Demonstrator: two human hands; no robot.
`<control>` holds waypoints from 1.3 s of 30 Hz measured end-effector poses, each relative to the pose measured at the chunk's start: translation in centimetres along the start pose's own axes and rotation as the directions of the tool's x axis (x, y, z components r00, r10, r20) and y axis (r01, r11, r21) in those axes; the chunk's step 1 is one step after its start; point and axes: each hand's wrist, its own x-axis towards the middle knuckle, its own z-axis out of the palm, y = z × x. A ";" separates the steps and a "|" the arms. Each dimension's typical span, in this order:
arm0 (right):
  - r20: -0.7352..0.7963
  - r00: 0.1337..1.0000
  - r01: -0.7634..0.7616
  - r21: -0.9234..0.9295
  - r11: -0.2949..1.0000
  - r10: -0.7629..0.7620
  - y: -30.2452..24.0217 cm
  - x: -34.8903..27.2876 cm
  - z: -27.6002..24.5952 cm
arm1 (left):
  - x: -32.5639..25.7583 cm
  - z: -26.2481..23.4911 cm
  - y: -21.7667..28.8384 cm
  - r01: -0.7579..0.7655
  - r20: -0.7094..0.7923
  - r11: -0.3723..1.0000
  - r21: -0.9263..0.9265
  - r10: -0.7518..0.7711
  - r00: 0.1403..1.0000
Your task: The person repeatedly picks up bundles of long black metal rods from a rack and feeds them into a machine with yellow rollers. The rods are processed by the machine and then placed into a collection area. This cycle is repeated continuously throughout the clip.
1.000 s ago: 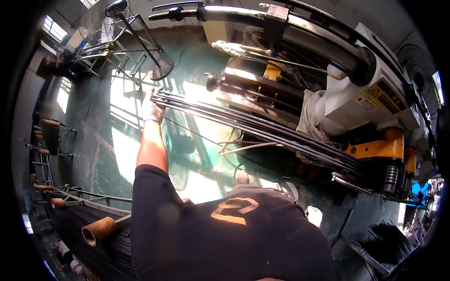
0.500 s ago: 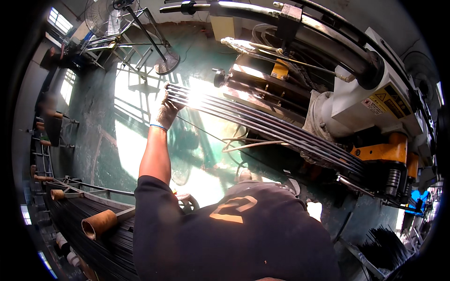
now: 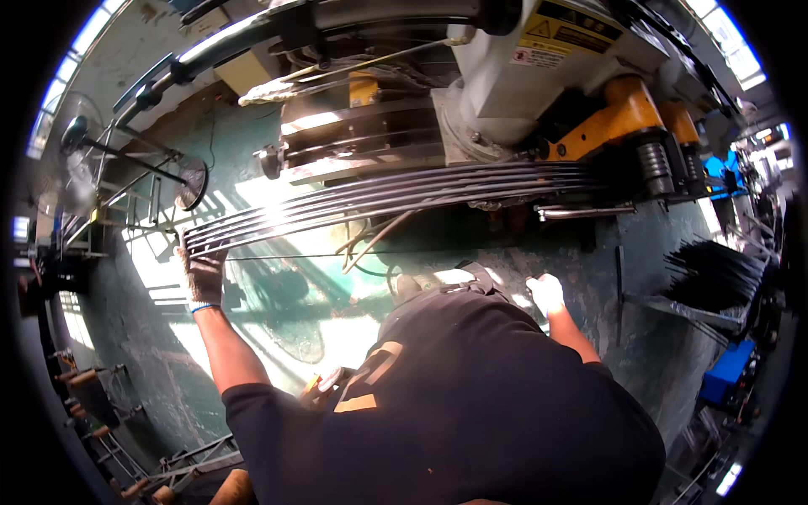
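In a pale knitted glove, my left hand is closed around the left ends of several long, thin metal rods. They lie side by side, slightly fanned, and run right toward the dark head of a machine, where their far ends are lost in shadow. An orange arm and a coil spring sit beside that end. My right hand, in a white glove, hangs right of my body, away from the rods. Its fingers look curled, with nothing visible in them.
The machine's bed lies just beyond the rods. A standing fan is at the far left. On the right, a rack holds dark rods, with a blue box nearer. A hose loops below the rods.
My view has turned right, so the rods now lie more nearly level across it. My left hand still grips their ends. My right hand and forearm show more fully.
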 end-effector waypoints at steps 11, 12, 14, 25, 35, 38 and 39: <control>0.113 0.983 -0.155 0.066 0.986 0.147 1.6 0.0 -0.3 | 0.1 -0.9 2.2 0.064 0.045 0.983 0.171 -0.072 0.996; 0.155 0.985 -0.074 -0.027 0.997 0.078 1.6 0.9 -0.3 | 0.1 -0.3 2.3 0.102 0.363 0.994 0.045 -0.111 0.925; 0.211 0.942 0.331 -0.460 0.824 -0.261 1.8 2.6 -0.4 | -0.3 1.7 2.0 0.152 0.552 0.988 0.010 -0.132 0.823; 0.207 0.977 0.053 -0.023 0.998 -0.047 7.9 16.3 -1.8 | -8.3 10.6 -20.9 -0.032 -0.626 0.989 -0.144 -0.066 0.777; 0.270 0.861 0.509 -0.468 0.722 -0.432 11.7 27.8 -13.3 | -13.0 22.9 -47.2 0.556 -0.361 0.775 -0.300 -0.632 0.686; 0.171 0.858 0.499 -0.499 0.709 -0.484 11.3 26.7 -15.0 | -12.2 24.0 -47.3 0.604 -0.390 0.765 -0.222 -0.637 0.664; 0.135 0.884 0.456 -0.459 0.763 -0.447 11.4 25.9 -15.4 | -11.6 24.1 -47.0 0.620 -0.389 0.759 -0.198 -0.641 0.661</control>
